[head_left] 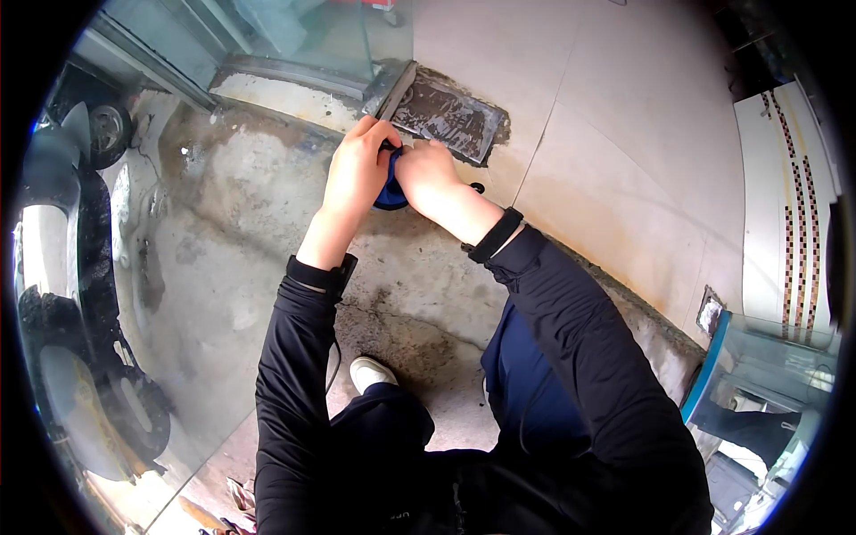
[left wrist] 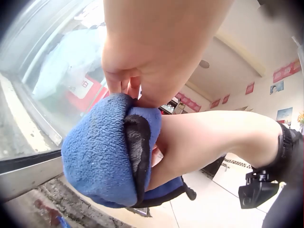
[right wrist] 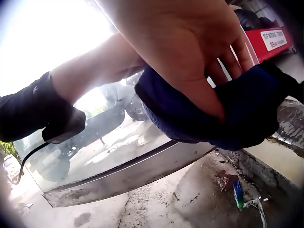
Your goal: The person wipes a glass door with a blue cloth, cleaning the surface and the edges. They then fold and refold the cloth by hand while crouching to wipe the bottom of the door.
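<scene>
A blue plush cloth with black edging is bunched between my two hands, close to the lower edge of a glass door. From above, my left hand pinches the cloth's upper part, and its fingertips sink into the fold in the left wrist view. My right hand grips the cloth from the other side. In the right wrist view its thumb lies along the inner face of the cloth, and part of that hand is hidden in the folds. Below the hands, a dark blue flap hangs down in the head view.
The glass door has a metal bottom rail. A dark patch lies in the floor by the threshold. On the left stands a scooter; a glass case is at lower right. A small blue-green object lies on the ground.
</scene>
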Tool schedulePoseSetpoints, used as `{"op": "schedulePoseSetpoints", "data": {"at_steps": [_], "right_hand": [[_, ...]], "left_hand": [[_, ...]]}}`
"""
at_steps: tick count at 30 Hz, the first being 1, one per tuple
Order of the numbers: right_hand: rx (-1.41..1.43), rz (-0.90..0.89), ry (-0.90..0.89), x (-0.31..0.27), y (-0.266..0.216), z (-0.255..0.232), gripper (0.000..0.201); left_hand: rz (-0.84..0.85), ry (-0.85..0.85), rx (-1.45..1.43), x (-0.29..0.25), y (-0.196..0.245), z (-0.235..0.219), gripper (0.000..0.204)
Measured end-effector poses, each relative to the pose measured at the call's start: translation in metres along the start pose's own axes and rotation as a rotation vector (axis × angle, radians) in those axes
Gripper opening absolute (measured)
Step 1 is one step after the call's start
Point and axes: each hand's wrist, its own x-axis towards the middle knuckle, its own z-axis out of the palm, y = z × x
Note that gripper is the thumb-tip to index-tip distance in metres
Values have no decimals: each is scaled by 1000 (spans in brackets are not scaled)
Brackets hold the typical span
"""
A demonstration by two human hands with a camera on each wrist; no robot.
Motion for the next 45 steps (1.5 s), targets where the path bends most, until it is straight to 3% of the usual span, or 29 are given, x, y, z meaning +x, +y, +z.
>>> {"op": "schedulePoseSetpoints", "data": {"at_steps": [3,5,8,9,11,15,18,19,20,23,25,30,38,40,42,44,45], "right_hand": [[207,114,154,4,43,22,17],[309,238,158,4,71,22,27],[567,459,381,20,100,43,35],[562,449,384,28,103,46,35],[629,480,569,48,104,47,33],[687,377,762,103,101,49,33],[671,249,802,147,111,93,28],[800,351,708,158,103,104,26],[940,345,591,163,100,116,29],[894,329,617,153,98,129,35],[974,317,531,144,94,130,40],[746,371,463,126,75,113,45],[644,224,389,96,48,92,38],[850,309,113,90,45,82,38],[857,296,103,79,37,73,37],[596,55,200,76,31,77,36],[689,106,57,70,26,69,34]], "left_hand": [[-29,118,177,-29,-29,10,26],[-17,121,226,-42,-27,9,28],[66,117,288,-50,-20,7,31],[92,115,288,-52,-17,9,30],[171,97,310,-52,-18,12,26],[253,113,358,-35,-21,17,30],[239,80,424,-26,-17,17,29],[239,71,423,-26,-19,19,29],[240,63,423,-26,-21,20,29],[254,57,416,-35,-26,19,26],[270,52,400,-42,-32,18,23],[251,-9,371,-55,-24,15,23],[416,-57,237,-65,-10,25,22],[455,-95,214,-67,-6,26,21],[452,-168,264,-74,7,18,21],[468,-267,338,-81,24,-2,21],[467,-297,396,-84,37,-16,21]]}}
